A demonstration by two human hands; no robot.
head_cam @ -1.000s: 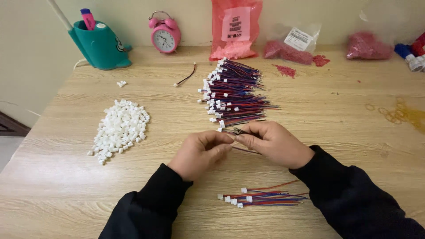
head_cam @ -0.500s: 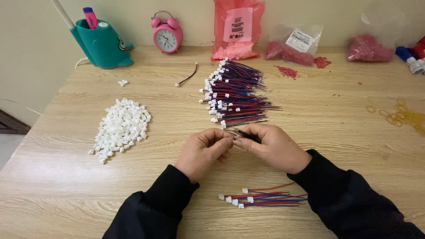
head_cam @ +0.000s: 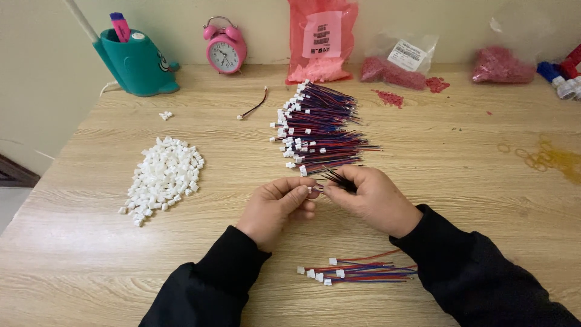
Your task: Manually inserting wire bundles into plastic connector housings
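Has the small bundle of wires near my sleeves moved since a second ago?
No. The small bundle of wires lies in the same spot on the table, below both hands.

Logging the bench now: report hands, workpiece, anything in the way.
Left hand and right hand together pinch a small white connector on thin wires. Big wire bundle just beyond, apart. Nothing blocking.

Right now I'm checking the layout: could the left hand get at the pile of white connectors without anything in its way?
Probably yes: only bare table lies between the left hand and the white connector pile, though its fingers pinch a small connector.
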